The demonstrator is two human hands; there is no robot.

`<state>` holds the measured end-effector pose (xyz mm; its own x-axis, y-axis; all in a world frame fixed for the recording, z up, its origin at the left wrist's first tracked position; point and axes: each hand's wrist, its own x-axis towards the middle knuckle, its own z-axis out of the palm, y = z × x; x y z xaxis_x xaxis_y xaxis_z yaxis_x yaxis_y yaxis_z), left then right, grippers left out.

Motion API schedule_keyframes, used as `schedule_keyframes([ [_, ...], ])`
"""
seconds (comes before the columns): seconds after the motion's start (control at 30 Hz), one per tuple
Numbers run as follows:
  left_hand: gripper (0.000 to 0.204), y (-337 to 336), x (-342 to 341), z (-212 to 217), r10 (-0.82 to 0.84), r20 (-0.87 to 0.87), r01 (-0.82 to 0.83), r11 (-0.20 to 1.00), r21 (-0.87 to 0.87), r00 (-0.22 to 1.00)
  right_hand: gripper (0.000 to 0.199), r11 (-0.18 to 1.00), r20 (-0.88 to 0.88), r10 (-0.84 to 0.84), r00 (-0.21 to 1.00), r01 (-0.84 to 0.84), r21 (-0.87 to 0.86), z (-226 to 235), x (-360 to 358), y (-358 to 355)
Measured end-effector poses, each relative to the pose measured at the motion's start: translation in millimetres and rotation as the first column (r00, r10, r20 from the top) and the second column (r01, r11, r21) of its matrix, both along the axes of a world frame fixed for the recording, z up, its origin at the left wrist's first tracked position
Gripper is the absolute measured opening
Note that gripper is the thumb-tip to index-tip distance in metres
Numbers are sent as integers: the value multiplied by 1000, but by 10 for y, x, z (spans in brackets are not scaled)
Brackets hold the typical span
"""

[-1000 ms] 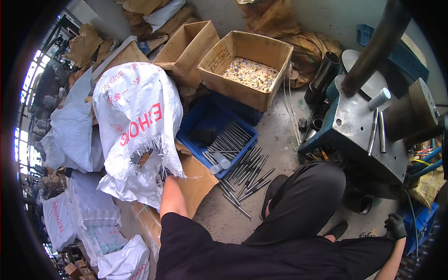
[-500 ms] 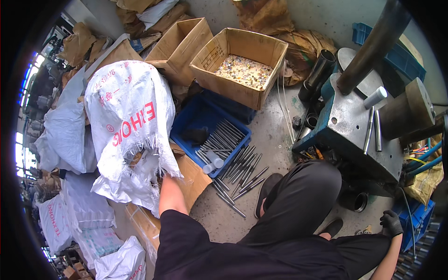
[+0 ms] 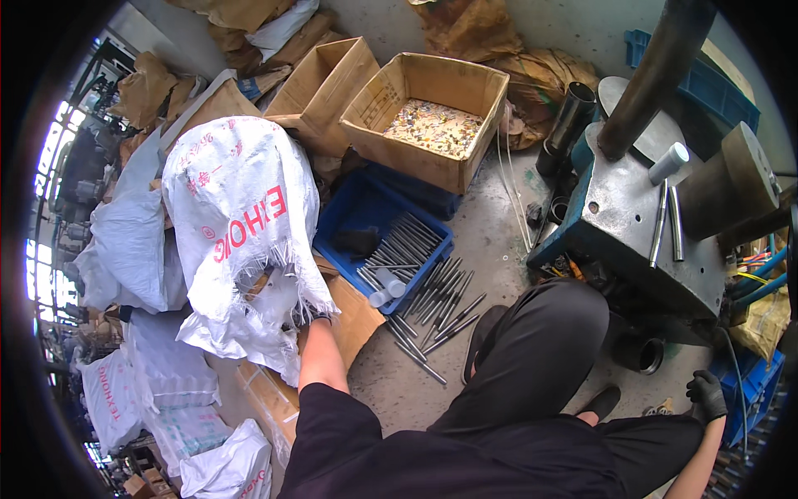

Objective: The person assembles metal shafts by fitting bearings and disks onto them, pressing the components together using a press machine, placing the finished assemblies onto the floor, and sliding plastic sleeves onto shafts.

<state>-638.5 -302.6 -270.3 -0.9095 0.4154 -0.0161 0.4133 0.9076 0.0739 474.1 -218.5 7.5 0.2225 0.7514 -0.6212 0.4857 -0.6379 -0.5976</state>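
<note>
My left hand (image 3: 312,318), in a dark glove, reaches into the frayed opening of a white woven sack (image 3: 241,179) with red print. Only its wrist and the glove's back edge show; the sack hides the fingers and anything in them. Off at the right, my right hand (image 3: 706,395), also dark-gloved, rests by my knee with loosely bent fingers and nothing visible in it. Beside the sack, a blue crate (image 3: 337,212) holds many grey metal rods (image 3: 403,245) and two whitish cylinders (image 3: 389,283). More rods (image 3: 440,312) lie on the floor against it.
An open cardboard box (image 3: 461,170) holding small mixed bits stands behind the crate. To the right is a metal machine bench (image 3: 615,224) with a thick post (image 3: 657,83) and two loose rods (image 3: 667,220). White packages (image 3: 170,358) are stacked at left. Flattened cardboard (image 3: 353,320) lies below the sack.
My left hand has drawn back slightly, so the glove's edge now shows at the sack's torn opening. The whole view has shifted a little; my right hand stays by the knee.
</note>
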Motion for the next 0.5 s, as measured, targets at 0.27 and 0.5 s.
schedule_keyframes([
  [0.27, 68, -134, 189, 2, 7, 8, -7, 1000, -12, 1000, 34, 1000, -29, 20, 999, -20, 3, 42, -73, 11],
  [0.5, 69, -540, 593, -191, -19, 30, 20, 999, -35, 999, 39, 940, 20, 330, 944, -327, -100, 130, -741, 124],
])
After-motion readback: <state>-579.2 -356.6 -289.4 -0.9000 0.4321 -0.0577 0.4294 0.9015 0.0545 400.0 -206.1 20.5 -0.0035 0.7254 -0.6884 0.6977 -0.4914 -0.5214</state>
